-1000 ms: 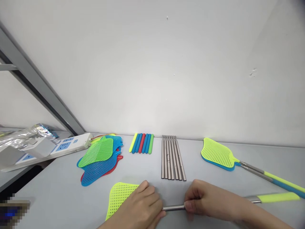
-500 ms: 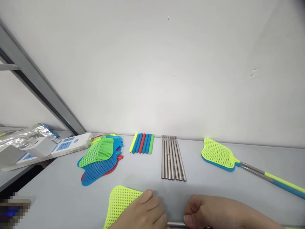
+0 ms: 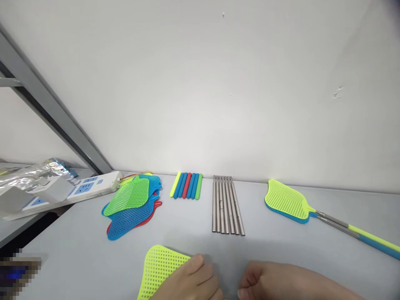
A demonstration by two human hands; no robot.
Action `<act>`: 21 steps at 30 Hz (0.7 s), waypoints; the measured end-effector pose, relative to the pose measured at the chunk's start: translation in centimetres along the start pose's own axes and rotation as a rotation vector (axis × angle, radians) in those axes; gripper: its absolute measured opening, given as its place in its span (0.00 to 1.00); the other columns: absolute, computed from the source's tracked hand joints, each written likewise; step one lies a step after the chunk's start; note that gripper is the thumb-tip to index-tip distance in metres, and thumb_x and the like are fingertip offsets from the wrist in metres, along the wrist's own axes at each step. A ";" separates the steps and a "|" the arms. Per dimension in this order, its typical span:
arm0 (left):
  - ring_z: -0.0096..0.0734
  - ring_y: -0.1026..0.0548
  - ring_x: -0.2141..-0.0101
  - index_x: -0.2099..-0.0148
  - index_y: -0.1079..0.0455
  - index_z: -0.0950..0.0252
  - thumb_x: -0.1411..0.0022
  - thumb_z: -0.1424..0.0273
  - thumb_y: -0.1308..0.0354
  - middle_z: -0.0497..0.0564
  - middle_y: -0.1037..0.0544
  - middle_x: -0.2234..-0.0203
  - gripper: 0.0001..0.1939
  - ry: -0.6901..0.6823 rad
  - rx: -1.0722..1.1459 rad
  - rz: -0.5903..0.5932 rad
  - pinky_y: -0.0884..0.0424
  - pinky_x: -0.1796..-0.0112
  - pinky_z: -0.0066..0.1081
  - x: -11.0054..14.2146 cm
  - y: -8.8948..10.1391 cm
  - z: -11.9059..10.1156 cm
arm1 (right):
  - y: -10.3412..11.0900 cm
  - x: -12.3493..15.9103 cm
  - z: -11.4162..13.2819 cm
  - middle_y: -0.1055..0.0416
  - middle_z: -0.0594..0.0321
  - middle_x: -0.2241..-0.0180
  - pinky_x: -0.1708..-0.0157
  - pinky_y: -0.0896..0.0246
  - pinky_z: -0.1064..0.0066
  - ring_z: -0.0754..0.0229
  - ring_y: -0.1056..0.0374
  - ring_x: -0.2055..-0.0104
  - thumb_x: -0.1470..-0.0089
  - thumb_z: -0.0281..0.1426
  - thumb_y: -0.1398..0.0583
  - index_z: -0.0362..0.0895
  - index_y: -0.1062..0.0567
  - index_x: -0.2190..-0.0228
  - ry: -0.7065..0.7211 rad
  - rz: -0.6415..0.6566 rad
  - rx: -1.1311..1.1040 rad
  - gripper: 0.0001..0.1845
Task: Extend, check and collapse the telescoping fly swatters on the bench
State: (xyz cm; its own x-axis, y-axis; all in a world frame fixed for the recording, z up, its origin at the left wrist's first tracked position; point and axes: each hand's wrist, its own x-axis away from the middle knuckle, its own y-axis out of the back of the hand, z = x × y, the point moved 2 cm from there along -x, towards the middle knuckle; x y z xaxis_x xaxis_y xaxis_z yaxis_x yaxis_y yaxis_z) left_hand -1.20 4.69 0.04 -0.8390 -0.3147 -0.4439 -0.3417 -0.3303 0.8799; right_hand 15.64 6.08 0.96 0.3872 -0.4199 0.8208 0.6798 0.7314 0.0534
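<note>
- Behind the grey table (image 3: 78,258) stands a white wall (image 3: 187,83).
- Right hand (image 3: 270,280) and left hand (image 3: 195,280) have fingers curled closed; their hold cannot be told.
- Yellow mesh head (image 3: 162,264) lies partly behind the left hand.

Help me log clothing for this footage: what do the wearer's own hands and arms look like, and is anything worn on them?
The left hand and right hand are bare, with no gloves or visible rings. The right forearm shows no sleeve, watch or bracelet. The left forearm is outside the picture.
</note>
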 end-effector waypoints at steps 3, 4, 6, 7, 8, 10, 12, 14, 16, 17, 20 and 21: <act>0.25 0.45 0.81 0.80 0.44 0.65 0.37 0.71 0.57 0.43 0.39 0.86 0.18 0.043 0.058 -0.016 0.48 0.71 0.29 -0.1 -0.1 0.3 | 0.4 -0.5 -0.2 0.47 0.71 0.88 0.90 0.66 0.81 0.74 0.56 0.90 0.53 0.28 0.47 0.41 0.35 0.82 0.057 0.039 -0.022 0.09; 0.25 0.44 0.80 0.80 0.44 0.65 0.38 0.69 0.55 0.44 0.39 0.86 0.17 0.071 0.084 -0.001 0.47 0.71 0.30 -0.2 -0.1 0.4 | 0.6 -0.7 -0.3 0.47 0.71 0.88 0.91 0.66 0.81 0.73 0.56 0.90 0.52 0.29 0.48 0.40 0.34 0.82 0.089 0.080 -0.043 0.11; 0.26 0.42 0.79 0.79 0.43 0.64 0.40 0.68 0.52 0.44 0.37 0.85 0.15 0.135 0.147 0.063 0.46 0.71 0.30 -0.4 0.1 0.8 | 1.0 -1.1 -0.5 0.46 0.70 0.88 0.92 0.64 0.80 0.73 0.55 0.90 0.51 0.33 0.48 0.39 0.30 0.80 0.161 0.187 -0.057 0.14; 0.26 0.41 0.79 0.78 0.42 0.64 0.41 0.69 0.51 0.44 0.36 0.84 0.13 0.171 0.183 0.113 0.45 0.70 0.30 -0.6 0.2 1.0 | 1.2 -1.3 -0.5 0.45 0.70 0.87 0.92 0.63 0.81 0.73 0.54 0.90 0.50 0.35 0.48 0.38 0.29 0.78 0.219 0.204 -0.057 0.15; 0.26 0.40 0.78 0.77 0.42 0.64 0.42 0.70 0.51 0.45 0.35 0.83 0.11 0.202 0.223 0.162 0.45 0.70 0.30 -0.7 0.4 1.2 | 1.5 -1.5 -0.5 0.44 0.70 0.87 0.92 0.61 0.81 0.73 0.53 0.90 0.49 0.36 0.49 0.38 0.27 0.76 0.268 0.223 -0.061 0.17; 0.27 0.38 0.76 0.76 0.41 0.64 0.42 0.71 0.51 0.45 0.34 0.81 0.10 0.249 0.297 0.256 0.44 0.69 0.30 -0.9 0.8 1.9 | 2.1 -1.6 -0.4 0.42 0.69 0.86 0.91 0.58 0.82 0.74 0.51 0.89 0.48 0.36 0.50 0.38 0.27 0.73 0.343 0.226 -0.023 0.18; 0.27 0.38 0.75 0.75 0.41 0.64 0.41 0.70 0.52 0.46 0.34 0.79 0.10 0.282 0.346 0.325 0.44 0.69 0.30 -0.9 1.1 2.7 | 2.7 -1.4 -0.1 0.38 0.69 0.83 0.90 0.55 0.83 0.74 0.49 0.88 0.49 0.35 0.49 0.38 0.28 0.70 0.379 0.210 0.070 0.14; 0.27 0.38 0.74 0.75 0.41 0.65 0.40 0.69 0.53 0.46 0.34 0.79 0.11 0.310 0.369 0.355 0.44 0.69 0.30 -0.9 1.2 3.5 | 3.5 -1.1 0.2 0.36 0.68 0.82 0.90 0.54 0.83 0.74 0.48 0.88 0.50 0.34 0.47 0.38 0.28 0.70 0.397 0.180 0.161 0.12; 0.27 0.38 0.73 0.75 0.41 0.65 0.40 0.70 0.54 0.46 0.34 0.78 0.11 0.327 0.375 0.347 0.43 0.69 0.30 -0.8 1.2 4.4 | 4.2 -0.8 0.3 0.35 0.67 0.81 0.90 0.53 0.83 0.74 0.47 0.88 0.50 0.34 0.48 0.39 0.29 0.70 0.392 0.143 0.210 0.12; 0.27 0.39 0.74 0.75 0.41 0.65 0.39 0.70 0.54 0.46 0.35 0.78 0.11 0.330 0.372 0.336 0.43 0.69 0.30 -0.7 1.2 4.7 | 4.6 -0.7 0.3 0.35 0.67 0.81 0.90 0.54 0.83 0.73 0.47 0.87 0.49 0.35 0.48 0.39 0.29 0.71 0.387 0.120 0.223 0.12; 0.27 0.40 0.74 0.75 0.41 0.65 0.39 0.70 0.55 0.46 0.36 0.79 0.12 0.336 0.339 0.299 0.43 0.69 0.30 -0.6 1.3 5.5 | 5.5 -0.3 0.3 0.35 0.66 0.81 0.88 0.53 0.83 0.72 0.45 0.85 0.50 0.38 0.47 0.40 0.30 0.73 0.400 0.023 0.247 0.14; 0.27 0.40 0.74 0.75 0.42 0.65 0.39 0.70 0.56 0.46 0.36 0.79 0.13 0.338 0.325 0.290 0.43 0.69 0.30 -0.5 1.3 5.7 | 5.7 -0.2 0.3 0.35 0.66 0.81 0.87 0.52 0.82 0.72 0.45 0.85 0.50 0.38 0.47 0.40 0.30 0.74 0.413 -0.018 0.254 0.14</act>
State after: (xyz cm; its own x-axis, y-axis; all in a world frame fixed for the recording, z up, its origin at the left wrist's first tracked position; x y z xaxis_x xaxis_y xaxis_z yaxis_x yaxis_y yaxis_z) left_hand -3.62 9.45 2.41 -0.7538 -0.6377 -0.1586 -0.2753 0.0873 0.9574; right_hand 19.24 10.50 1.25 0.6264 -0.5746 0.5267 0.5353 0.8083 0.2452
